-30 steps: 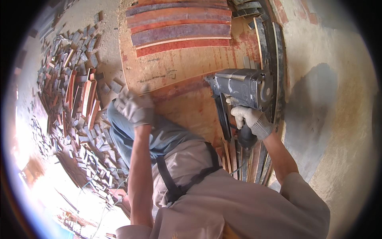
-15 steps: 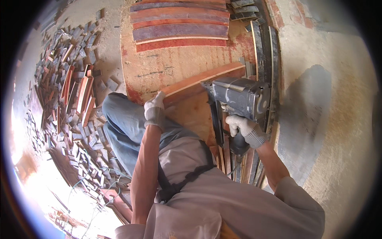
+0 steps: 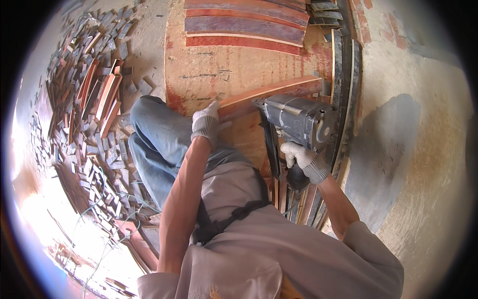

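Note:
In a white knit glove, my left hand (image 3: 205,121) is closed round the near-left end of a reddish-brown wooden strip (image 3: 279,91). The strip slants up to the right across a plywood board (image 3: 199,74). My right hand (image 3: 302,160), gloved too, grips the handle of a black nail gun (image 3: 298,119). The gun's nose is close to the strip's near side, and I cannot tell if they touch. Its long magazine (image 3: 270,144) points back toward my body.
Curved reddish and purplish wooden strips (image 3: 244,27) lie side by side on the board's far part. Long dark rails (image 3: 346,94) run along its right edge. Offcuts (image 3: 112,94) are heaped on the left floor, with a thin green hose (image 3: 102,187) among them.
The whole view has shifted a little. My left hand and the strip appear slightly further right; the nail gun stays nearly where it was. Both grips are kept.

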`<state>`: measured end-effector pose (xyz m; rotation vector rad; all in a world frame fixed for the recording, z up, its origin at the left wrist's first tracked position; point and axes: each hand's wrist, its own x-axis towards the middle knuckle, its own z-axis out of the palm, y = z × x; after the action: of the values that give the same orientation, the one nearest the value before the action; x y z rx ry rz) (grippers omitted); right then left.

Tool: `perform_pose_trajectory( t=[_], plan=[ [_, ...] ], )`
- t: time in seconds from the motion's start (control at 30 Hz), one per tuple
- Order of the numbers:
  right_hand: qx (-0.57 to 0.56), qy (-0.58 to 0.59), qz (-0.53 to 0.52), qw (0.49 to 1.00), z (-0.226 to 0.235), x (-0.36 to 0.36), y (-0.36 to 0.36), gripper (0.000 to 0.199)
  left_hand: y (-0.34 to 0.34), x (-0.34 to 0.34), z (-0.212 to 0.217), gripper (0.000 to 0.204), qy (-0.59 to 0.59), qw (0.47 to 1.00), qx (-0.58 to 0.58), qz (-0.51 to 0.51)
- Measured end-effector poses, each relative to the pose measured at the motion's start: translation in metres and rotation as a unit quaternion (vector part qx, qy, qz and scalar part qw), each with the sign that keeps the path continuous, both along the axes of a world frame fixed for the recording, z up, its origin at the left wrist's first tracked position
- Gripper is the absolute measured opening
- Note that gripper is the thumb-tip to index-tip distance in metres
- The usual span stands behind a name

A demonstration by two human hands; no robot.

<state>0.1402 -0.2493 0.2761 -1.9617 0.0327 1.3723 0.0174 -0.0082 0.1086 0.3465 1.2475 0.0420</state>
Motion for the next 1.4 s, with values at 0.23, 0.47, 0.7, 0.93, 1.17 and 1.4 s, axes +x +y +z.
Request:
perform_pose_trajectory(
  t=[0.23, 0.47, 0.7, 0.93, 1.17, 1.4],
  plan=[
    [0.007, 0.009, -0.007, 1.0, 0.009, -0.007, 0.005, 0.026, -0.005, -0.015, -0.03, 0.048, -0.076, 0.937, 0.282, -0.191],
    [-0.004, 0.011, 0.101, 0.995, -0.012, -0.019, 0.015, 0.031, -0.005, -0.004, -0.009, 0.033, -0.028, 0.961, 0.218, -0.167],
    [0.033, 0.026, 0.073, 0.996, -0.016, -0.023, 0.004, 0.033, -0.004, -0.012, -0.034, 0.032, -0.022, 0.945, 0.229, -0.232],
    [0.044, -0.052, 0.163, 0.984, -0.03, -0.032, 0.008, 0.03, 0.006, -0.008, -0.053, 0.039, 0.055, 0.886, 0.246, -0.388],
    [0.019, -0.018, 0.039, 0.999, -0.005, -0.031, 0.0, 0.027, 0.024, -0.019, -0.014, 0.045, 0.092, 0.63, 0.6, -0.484],
    [0.182, 0.212, -0.161, 0.947, 0.023, 0.033, -0.025, 0.023, 0.253, -0.236, 0.016, 0.067, 0.133, 0.412, 0.803, -0.41]
  ],
)
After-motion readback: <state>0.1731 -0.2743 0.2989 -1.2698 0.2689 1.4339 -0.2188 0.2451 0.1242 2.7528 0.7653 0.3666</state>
